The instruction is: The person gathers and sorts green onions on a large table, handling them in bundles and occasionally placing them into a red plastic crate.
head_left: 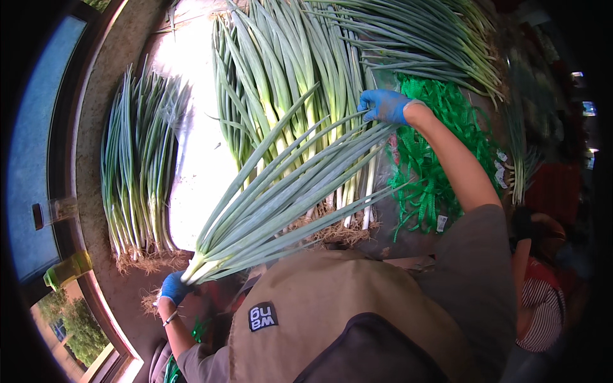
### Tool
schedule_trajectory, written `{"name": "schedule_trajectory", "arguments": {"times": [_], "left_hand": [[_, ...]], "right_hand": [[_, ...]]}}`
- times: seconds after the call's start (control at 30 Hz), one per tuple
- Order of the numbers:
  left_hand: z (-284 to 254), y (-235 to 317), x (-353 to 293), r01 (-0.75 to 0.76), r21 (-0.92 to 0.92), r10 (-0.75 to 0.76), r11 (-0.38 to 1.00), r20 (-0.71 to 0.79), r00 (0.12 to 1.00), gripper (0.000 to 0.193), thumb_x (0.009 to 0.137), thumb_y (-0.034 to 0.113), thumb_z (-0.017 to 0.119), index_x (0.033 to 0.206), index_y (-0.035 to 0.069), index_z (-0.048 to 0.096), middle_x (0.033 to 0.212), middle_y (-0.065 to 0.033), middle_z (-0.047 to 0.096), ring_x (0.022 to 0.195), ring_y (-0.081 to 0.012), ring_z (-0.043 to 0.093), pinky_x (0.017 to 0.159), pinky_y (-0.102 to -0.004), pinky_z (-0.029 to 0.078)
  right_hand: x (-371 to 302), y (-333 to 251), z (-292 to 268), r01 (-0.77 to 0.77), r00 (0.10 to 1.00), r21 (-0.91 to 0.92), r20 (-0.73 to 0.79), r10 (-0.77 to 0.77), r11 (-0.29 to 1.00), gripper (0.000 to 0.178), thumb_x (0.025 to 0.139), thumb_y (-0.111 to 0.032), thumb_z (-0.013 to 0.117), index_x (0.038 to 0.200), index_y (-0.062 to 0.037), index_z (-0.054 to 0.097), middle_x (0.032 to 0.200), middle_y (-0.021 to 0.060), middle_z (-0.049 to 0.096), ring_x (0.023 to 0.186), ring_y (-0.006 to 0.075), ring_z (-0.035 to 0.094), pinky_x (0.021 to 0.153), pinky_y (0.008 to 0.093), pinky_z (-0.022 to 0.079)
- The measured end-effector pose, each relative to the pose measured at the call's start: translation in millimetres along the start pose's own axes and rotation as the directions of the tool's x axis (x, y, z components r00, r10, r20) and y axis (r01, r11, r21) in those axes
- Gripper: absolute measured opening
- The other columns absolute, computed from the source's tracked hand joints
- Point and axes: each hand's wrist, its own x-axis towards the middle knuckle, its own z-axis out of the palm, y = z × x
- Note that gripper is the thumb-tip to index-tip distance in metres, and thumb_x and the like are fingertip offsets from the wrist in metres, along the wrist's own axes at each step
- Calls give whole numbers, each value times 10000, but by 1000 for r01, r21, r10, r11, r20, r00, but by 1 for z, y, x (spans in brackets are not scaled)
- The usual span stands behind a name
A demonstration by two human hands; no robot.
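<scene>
Low on the left, my left hand [174, 287], in a blue glove, is closed around the pale root end of a bunch of green onions [274, 198]. Roots stick out past the glove. The long leaves fan up and to the right, across the front of a big pile of green onions [287, 83]. My right hand [385, 106], also blue-gloved, is at the leaf tips of the held bunch, fingers curled in, with a leaf end at its fingertips. Part of its grip is hidden.
Another bundle of green onions [140, 166] lies at the left, more green onions [421, 38] at the far right. Green ribbons [428, 153] are heaped beneath my right forearm. A window frame [60, 127] borders the left. Another person [539, 293] is at the right edge.
</scene>
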Motion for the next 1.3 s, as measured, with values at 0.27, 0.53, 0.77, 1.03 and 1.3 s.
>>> {"name": "schedule_trajectory", "arguments": {"times": [0.27,0.53,0.77,1.03,1.3], "left_hand": [[-5,9,-3,42,-8,-42,999,-2,999,372,606,86,760,956,57,637,825,-75,662,714,-109,580,674,-295,483],[-10,0,6,-64,243,78,968,-48,996,348,611,193,772,912,74,645,791,-124,651,674,-225,616,649,-322,483],[-10,0,-5,-20,125,29,992,-69,997,330,610,113,767,915,71,647,826,-100,661,695,-190,614,655,-317,481],[-6,-12,-10,38,133,-23,990,-115,993,326,603,144,776,895,74,649,815,-114,656,698,-225,619,656,-331,480],[-7,-17,-8,39,112,-24,993,-134,991,368,594,147,780,926,75,639,818,-108,655,701,-217,614,671,-324,479]], "right_hand": [[-10,-16,-7,61,998,-16,15,-61,998,198,818,-242,536,823,-55,599,716,146,567,658,275,532,647,368,426],[9,-13,9,-59,956,980,0,294,192,181,837,-172,503,673,-97,517,494,-69,305,403,49,239,371,204,175],[-4,62,-23,127,947,972,-60,317,-196,266,877,-245,467,631,-164,407,489,-76,266,397,45,220,357,200,155],[-23,-18,17,-299,948,682,135,288,667,280,878,-287,503,685,-86,531,574,-3,508,430,61,398,380,220,308],[-20,-31,45,-168,961,611,278,-11,773,179,816,-135,565,931,0,591,655,37,547,539,76,461,497,229,382]]}}
